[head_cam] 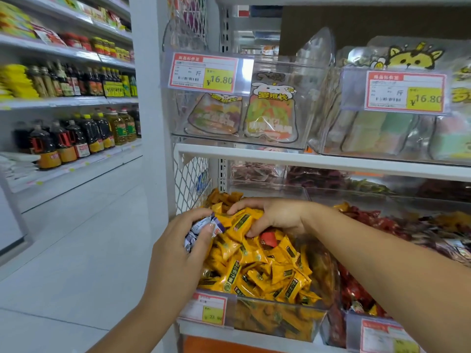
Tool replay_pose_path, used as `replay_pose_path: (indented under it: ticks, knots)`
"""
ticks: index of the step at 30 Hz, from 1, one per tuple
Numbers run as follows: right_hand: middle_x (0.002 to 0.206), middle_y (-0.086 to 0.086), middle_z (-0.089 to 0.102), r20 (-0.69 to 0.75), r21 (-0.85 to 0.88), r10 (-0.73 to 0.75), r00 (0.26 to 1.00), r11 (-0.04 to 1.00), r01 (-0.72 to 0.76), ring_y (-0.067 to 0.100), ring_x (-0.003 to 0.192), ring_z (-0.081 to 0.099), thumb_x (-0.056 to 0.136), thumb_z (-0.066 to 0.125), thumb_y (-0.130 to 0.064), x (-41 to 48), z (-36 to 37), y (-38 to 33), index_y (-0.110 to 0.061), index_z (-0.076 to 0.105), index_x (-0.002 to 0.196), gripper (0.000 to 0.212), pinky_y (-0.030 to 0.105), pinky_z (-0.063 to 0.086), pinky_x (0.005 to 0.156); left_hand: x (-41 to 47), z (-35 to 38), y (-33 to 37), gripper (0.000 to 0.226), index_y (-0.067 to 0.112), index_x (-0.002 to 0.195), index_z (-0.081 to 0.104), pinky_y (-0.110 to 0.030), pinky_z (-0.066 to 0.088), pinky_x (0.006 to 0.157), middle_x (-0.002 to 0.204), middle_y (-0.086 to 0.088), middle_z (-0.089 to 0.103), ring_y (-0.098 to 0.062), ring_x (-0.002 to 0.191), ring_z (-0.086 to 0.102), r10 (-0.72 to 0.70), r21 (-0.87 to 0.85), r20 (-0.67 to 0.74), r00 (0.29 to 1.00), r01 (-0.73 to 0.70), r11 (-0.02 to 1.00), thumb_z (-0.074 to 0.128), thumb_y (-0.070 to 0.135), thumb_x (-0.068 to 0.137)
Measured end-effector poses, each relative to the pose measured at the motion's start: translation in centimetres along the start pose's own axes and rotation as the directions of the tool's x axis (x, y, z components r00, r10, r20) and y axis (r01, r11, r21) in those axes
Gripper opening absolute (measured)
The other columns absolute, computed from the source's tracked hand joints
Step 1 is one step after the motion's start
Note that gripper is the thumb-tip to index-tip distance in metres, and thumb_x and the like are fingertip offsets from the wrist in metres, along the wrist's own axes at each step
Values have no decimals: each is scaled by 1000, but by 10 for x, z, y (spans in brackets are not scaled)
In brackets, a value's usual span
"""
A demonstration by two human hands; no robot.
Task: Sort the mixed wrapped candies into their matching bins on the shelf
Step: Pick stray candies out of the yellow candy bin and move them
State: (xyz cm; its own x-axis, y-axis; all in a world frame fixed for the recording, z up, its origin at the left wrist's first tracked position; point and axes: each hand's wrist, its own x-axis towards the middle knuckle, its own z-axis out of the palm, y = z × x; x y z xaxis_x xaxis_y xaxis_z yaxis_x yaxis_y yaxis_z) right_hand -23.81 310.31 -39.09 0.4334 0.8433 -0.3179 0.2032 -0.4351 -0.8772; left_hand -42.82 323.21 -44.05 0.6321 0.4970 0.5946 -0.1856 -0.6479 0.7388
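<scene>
1. White shelf; shop aisle, pale tiled floor.
2. Clear bin: yellow candies; right hand, fingers curled round some.
3. Left hand: fingers pinching white-blue candies at the bin's left edge.

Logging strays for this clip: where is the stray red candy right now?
Head view, centre: the red candy lies on the yellow candies in the clear front-left bin, right by the thumb of the right hand.
</scene>
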Motion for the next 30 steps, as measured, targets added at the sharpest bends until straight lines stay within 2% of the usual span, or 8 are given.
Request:
replay_pose_path:
  ticks: [6, 10, 13, 17, 22, 24, 27, 30]
  knots:
    - [126, 3, 62, -77, -46, -38, 996, 998, 34, 30, 112, 62, 86, 63, 4, -28, -15, -7, -32, 60, 124, 52, 37, 55, 85, -4, -7, -2, 19, 44, 107, 58, 1, 39, 68, 105, 27, 58, 14, 100, 51, -36, 24, 49, 998, 35, 999, 57, 35, 91]
    - [116, 15, 63, -167, -89, -7, 986, 996, -8, 29, 83, 67, 89, 65, -8, -41, -19, -1, -29, 51, 132, 49, 37, 56, 74, -5, -6, -1, 18, 49, 104, 55, 3, 38, 71, 107, 27, 58, 14, 103, 51, -33, 17, 63, 997, 32, 999, 54, 40, 88]
    - [125, 6, 55, -232, -336, -24, 972, 940, -57, 21, 111, 57, 87, 69, -26, -45, -21, 4, -35, 59, 120, 35, 30, 52, 77, -2, -4, 2, 18, 45, 105, 57, -2, 42, 66, 102, 25, 59, 7, 94, 57, -33, -13, 68, 997, 34, 999, 52, 42, 88]
    - [129, 8, 54, -120, -349, 94, 988, 928, -131, 22, 113, 57, 85, 71, -15, -48, -18, 4, -41, 61, 111, 38, 27, 52, 71, -3, -1, 6, 18, 46, 103, 58, -9, 46, 62, 99, 35, 57, 6, 88, 58, -11, -33, 119, 993, 15, 999, 51, 45, 87]
    - [130, 7, 51, -90, -584, 235, 968, 775, -242, 17, 96, 56, 82, 65, 3, -41, -5, -2, -31, 43, 137, 68, 23, 48, 66, -3, 1, 6, 23, 48, 104, 57, -11, 45, 57, 94, 29, 61, 4, 81, 60, -1, -35, 140, 990, 6, 999, 47, 50, 84]
    - [126, 9, 57, -167, -628, 169, 971, 741, -237, 19, 85, 59, 83, 67, -2, -38, -7, 1, -29, 43, 136, 64, 26, 49, 64, -3, 0, 6, 22, 48, 104, 57, -12, 46, 57, 94, 27, 61, 4, 81, 60, 0, -36, 139, 990, 5, 999, 47, 49, 85]
    - [115, 4, 64, -352, -667, -46, 935, 713, -215, 19, 91, 62, 87, 66, -9, -40, -21, 2, -23, 53, 125, 42, 24, 49, 67, -4, -1, 5, 19, 48, 104, 58, -16, 47, 56, 95, 26, 61, 3, 77, 61, -15, -32, 144, 989, 20, 999, 50, 47, 87]
    - [112, 3, 65, -340, -727, -74, 937, 653, -212, 16, 94, 61, 88, 64, -8, -49, -32, -3, -18, 61, 114, 29, 23, 50, 73, -6, -1, 2, 20, 47, 104, 58, -18, 49, 60, 97, 25, 62, 3, 83, 61, -32, -25, 164, 986, 36, 999, 50, 47, 86]
